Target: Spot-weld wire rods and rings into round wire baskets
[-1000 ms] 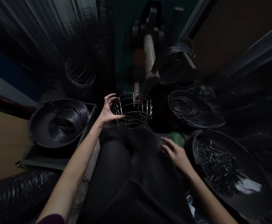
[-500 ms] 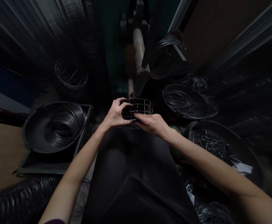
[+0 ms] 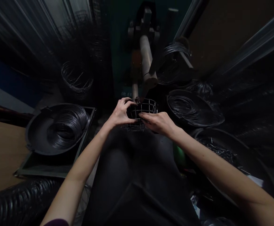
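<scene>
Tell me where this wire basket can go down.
Bare wooden board lies left of the black pan of coiled wire, above the ribbed hose. A strip of tray shows below the pan. Rightward is crowded: the nail-filled pan and wire coils.

Nothing here reads clearly. A short row of pale characters stands low on the dark green panel behind the wire basket, but they are too small and blurred to make out. A white scrap of paper lies low on the right and seems to carry some coloured print, though no word or number on it can be read.
</scene>
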`<action>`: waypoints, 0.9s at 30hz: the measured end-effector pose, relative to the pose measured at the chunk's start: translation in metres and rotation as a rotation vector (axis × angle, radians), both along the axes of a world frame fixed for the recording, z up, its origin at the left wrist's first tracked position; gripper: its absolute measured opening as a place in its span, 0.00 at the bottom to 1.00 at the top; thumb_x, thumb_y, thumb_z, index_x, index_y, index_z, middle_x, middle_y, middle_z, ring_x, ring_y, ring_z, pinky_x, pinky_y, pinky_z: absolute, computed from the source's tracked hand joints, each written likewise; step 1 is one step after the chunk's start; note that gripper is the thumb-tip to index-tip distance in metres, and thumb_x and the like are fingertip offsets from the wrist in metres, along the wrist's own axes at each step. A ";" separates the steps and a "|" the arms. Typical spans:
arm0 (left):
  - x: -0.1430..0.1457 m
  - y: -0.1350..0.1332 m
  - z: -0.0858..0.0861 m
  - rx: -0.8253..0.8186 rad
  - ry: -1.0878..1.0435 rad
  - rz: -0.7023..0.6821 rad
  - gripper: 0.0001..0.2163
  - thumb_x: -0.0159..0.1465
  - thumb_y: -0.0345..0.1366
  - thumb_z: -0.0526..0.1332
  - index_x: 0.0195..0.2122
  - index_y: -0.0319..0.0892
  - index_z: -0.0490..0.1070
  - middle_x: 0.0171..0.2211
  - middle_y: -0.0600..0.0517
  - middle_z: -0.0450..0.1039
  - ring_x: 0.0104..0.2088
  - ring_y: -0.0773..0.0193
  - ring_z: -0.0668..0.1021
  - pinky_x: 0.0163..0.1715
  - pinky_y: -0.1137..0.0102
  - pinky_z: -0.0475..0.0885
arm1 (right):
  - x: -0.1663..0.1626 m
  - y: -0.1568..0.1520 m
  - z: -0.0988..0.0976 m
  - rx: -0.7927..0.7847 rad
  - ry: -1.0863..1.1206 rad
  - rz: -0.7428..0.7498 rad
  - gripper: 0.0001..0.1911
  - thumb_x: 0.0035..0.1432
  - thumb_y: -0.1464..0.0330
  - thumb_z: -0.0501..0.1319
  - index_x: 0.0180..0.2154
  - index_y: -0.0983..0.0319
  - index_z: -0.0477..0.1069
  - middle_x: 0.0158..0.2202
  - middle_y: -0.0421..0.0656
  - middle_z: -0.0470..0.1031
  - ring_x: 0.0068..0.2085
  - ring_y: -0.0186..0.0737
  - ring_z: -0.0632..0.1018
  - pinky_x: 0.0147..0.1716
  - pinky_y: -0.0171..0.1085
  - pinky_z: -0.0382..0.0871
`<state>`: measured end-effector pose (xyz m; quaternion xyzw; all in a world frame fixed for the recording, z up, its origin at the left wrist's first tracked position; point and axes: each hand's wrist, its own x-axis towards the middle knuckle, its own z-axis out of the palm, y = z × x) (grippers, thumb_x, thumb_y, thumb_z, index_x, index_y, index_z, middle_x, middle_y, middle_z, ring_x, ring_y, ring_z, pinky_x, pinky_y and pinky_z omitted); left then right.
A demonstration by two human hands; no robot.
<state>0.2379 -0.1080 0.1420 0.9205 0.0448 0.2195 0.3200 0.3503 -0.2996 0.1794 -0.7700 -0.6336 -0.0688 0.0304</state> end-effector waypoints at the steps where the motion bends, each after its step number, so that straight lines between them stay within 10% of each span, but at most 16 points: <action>1: 0.001 0.001 0.000 -0.007 0.001 0.000 0.30 0.46 0.41 0.75 0.50 0.45 0.70 0.56 0.44 0.63 0.59 0.45 0.67 0.60 0.50 0.66 | 0.001 0.002 0.000 0.003 0.005 -0.002 0.18 0.66 0.65 0.54 0.54 0.56 0.74 0.49 0.42 0.80 0.34 0.38 0.81 0.23 0.34 0.56; 27: 0.044 0.040 0.007 -0.067 0.043 0.053 0.31 0.42 0.43 0.76 0.48 0.43 0.71 0.50 0.47 0.67 0.52 0.47 0.71 0.56 0.51 0.68 | 0.029 0.020 -0.019 0.369 0.254 -0.267 0.07 0.62 0.68 0.59 0.39 0.60 0.76 0.38 0.45 0.71 0.36 0.38 0.71 0.31 0.34 0.61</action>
